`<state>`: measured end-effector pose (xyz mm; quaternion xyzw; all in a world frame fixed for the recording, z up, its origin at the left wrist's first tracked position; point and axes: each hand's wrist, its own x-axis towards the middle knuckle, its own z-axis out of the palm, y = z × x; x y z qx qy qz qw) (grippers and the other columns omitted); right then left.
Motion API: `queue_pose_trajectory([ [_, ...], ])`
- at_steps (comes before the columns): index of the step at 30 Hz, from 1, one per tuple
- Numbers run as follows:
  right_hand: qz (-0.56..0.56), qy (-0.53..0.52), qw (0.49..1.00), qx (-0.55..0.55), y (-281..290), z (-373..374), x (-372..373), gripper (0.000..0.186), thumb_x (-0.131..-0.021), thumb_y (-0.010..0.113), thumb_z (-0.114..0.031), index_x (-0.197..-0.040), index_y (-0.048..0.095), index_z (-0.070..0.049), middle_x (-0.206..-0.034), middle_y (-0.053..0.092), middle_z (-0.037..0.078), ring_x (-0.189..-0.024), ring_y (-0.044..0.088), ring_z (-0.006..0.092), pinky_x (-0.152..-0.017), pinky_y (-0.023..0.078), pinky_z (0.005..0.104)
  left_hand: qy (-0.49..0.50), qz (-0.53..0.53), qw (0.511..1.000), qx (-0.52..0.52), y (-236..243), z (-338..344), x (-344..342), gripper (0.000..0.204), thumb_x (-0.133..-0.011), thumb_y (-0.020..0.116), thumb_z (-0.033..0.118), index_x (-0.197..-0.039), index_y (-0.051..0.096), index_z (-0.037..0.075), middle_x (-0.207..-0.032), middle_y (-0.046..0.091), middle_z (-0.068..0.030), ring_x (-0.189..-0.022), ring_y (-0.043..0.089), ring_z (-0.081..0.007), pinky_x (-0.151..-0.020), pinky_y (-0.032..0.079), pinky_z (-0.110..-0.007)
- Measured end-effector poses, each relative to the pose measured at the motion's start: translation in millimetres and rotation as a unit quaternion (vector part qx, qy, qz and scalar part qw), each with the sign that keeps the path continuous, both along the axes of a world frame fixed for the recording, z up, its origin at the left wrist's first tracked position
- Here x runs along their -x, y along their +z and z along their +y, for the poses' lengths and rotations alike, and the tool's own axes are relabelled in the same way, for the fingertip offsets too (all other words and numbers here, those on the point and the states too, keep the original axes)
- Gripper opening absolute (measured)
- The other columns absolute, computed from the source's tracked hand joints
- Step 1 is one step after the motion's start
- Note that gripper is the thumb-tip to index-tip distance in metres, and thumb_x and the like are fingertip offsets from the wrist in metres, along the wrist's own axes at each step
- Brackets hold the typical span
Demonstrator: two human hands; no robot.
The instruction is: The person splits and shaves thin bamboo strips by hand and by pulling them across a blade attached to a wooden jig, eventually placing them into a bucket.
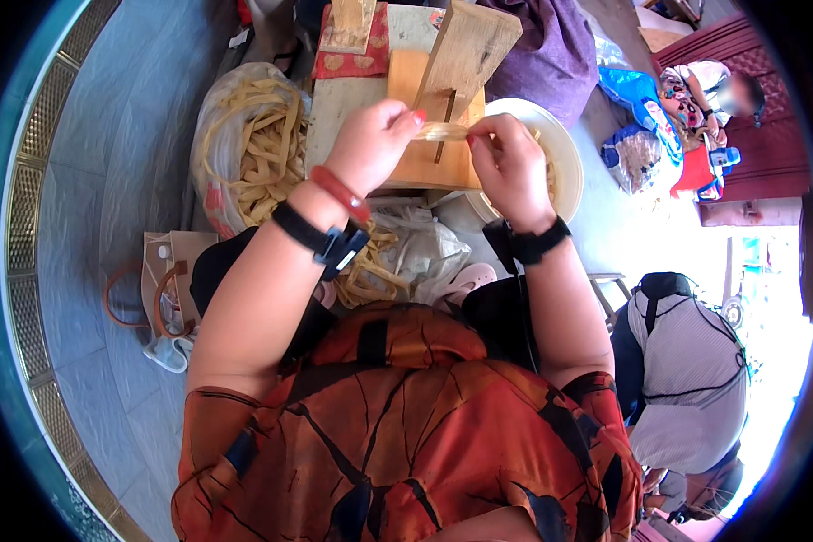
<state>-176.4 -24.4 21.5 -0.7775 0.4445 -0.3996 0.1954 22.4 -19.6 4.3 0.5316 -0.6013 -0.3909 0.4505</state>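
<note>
A short pale yellow strip (444, 132) is stretched level between my hands. My left hand (370, 144) is closed on its left end, and my right hand (517, 172) pinches its right end. Just beneath the strip lies a wooden base (415, 167) with a narrow dark slot or metal piece in it. An upright wooden board (468, 56) rises from this base beyond my hands. Left of my left hand, a clear plastic bag (210, 135) holds many similar flat strips (266, 149). Partly behind my right hand stands a white bucket (569, 154) with pale pieces inside.
More strips (370, 271) and a crumpled plastic bag (429, 248) lie between my knees. A handbag (176, 271) stands on the floor at left. Purple cloth (551, 54) sits at the back. At right are a seated person (696, 90) and another person in a striped top (696, 370).
</note>
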Motion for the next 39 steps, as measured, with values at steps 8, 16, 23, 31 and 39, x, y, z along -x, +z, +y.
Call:
queue_pose_trajectory([
  [8,0.135,-0.032,0.979,0.152,-14.7,12.7,41.3,0.039,-0.072,0.066,-0.001,-0.11,0.059,-0.006,-0.109,0.062,0.013,-0.101,0.057,0.0332,-0.09,0.042,0.0425,-0.026,-0.063,0.996,-0.049,-21.9,33.3,-7.9,0.023,-0.093,0.055,0.021,-0.08,0.058,0.001,-0.06,0.051,-0.0002,-0.054,0.043,-0.0088,-0.051,0.039,-0.026],
  [16,0.1,0.104,0.983,0.111,-23.9,69.6,19.2,0.028,-0.067,0.067,0.001,-0.093,0.059,-0.006,-0.075,0.059,0.007,-0.067,0.058,0.0279,-0.06,0.047,0.0383,-0.255,0.28,0.857,-0.349,-23.2,83.4,-14.9,0.019,-0.096,0.05,0.022,-0.093,0.057,0.004,-0.069,0.052,0.0015,-0.055,0.045,-0.005,-0.053,0.035,-0.018],
  [23,-0.017,0.273,0.959,-0.075,-27.1,110.8,-6.0,0.029,-0.076,0.061,0.004,-0.103,0.06,-0.005,-0.079,0.063,0.011,-0.074,0.062,0.0302,-0.068,0.051,0.0382,-0.168,0.345,0.918,-0.103,-34.0,101.4,3.5,0.023,-0.088,0.052,0.006,-0.109,0.058,0.003,-0.083,0.06,0.0,-0.072,0.057,-0.0125,-0.062,0.041,-0.025],
  [31,0.126,0.206,0.969,0.04,-41.9,107.3,4.0,0.014,-0.081,0.061,-0.003,-0.093,0.055,-0.004,-0.076,0.061,0.012,-0.068,0.06,0.0315,-0.06,0.047,0.0397,-0.328,0.149,0.915,-0.183,-66.8,114.6,7.4,0.013,-0.088,0.055,0.011,-0.1,0.052,0.008,-0.077,0.052,-0.0016,-0.065,0.051,-0.012,-0.059,0.04,-0.025],
  [39,-0.349,0.096,0.743,-0.563,-83.6,88.5,4.0,0.011,-0.091,0.058,-0.013,-0.09,0.059,-0.003,-0.076,0.059,0.001,-0.058,0.048,0.0044,-0.05,0.037,0.0186,-0.193,0.023,0.98,0.038,-67.9,110.4,10.5,0.031,-0.084,0.063,0.004,-0.11,0.046,0.006,-0.083,0.055,-0.0064,-0.076,0.055,-0.0167,-0.065,0.044,-0.03],
])
